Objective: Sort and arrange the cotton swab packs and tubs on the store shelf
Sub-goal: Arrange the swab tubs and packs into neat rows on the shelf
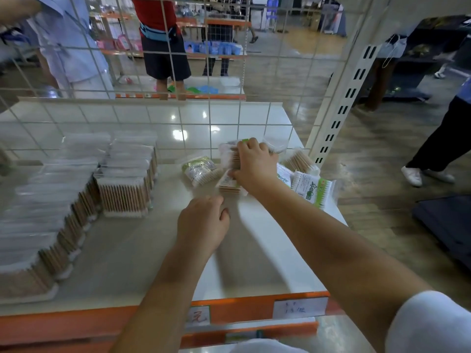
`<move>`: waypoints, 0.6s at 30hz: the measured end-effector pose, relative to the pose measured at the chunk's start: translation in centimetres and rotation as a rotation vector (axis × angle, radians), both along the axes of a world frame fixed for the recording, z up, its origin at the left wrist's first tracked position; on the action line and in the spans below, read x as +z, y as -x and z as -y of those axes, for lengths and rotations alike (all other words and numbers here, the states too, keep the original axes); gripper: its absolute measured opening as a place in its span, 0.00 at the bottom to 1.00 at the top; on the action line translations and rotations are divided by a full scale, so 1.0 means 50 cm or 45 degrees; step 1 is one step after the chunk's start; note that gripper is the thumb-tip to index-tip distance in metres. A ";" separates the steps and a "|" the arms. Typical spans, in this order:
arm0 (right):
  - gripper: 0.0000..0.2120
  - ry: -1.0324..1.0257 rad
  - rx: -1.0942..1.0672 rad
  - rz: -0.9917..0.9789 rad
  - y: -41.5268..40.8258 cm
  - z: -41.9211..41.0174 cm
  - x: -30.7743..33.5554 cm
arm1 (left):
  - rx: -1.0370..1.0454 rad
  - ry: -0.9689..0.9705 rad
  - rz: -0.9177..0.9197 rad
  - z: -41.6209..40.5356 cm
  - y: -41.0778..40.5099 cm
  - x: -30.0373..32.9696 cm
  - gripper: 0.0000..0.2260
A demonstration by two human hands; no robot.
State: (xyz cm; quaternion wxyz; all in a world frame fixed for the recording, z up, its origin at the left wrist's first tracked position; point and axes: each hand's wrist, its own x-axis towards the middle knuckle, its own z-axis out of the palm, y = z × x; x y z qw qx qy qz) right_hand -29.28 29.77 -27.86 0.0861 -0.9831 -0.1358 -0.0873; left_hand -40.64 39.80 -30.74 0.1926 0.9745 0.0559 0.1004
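- Shelf (254, 250): a white shelf board with an orange front edge (102, 324) carrying paper price labels (300, 307); a wire grid panel (178, 118) stands along its back.
- Right hand (254, 164): reaches to the far right part of the shelf, palm down, fingers (251, 145) curled over a clear cotton swab pack (230, 155) — the pack sits under and against the fingers, its wooden sticks showing at the hand's left side. The thumb presses toward a second flat pack (228, 183) lying just below the hand; whether that one is gripped cannot be told.
- Left hand (202, 222): hovers low over the bare middle of the shelf, fingers loosely curled inward and holding nothing; it is near the lower pack but apart from it.
- Loose packs: a green-labelled pack (200, 170) lies just left of the right hand; further green-and-white packs (312, 187) lie in a heap at the right edge of the shelf, with a bundle of wooden-stick swabs (298, 160) behind them.
- Stacked stock: rows of clear swab packs (125, 179) stand in tidy piles along the left side of the shelf — well apart from both hands — and run toward the front-left corner (30, 250).
- Image is motion-blurred at the left; label print is unreadable.
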 end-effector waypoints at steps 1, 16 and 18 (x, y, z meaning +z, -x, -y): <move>0.28 0.021 -0.006 0.002 -0.002 -0.002 0.001 | -0.002 -0.001 0.001 0.001 0.001 -0.001 0.12; 0.22 -0.647 0.184 0.068 0.024 0.037 -0.018 | -0.107 0.267 0.038 -0.039 0.035 0.046 0.07; 0.21 -0.898 0.222 0.024 0.049 0.049 -0.008 | -0.090 0.468 0.020 -0.039 0.041 0.050 0.06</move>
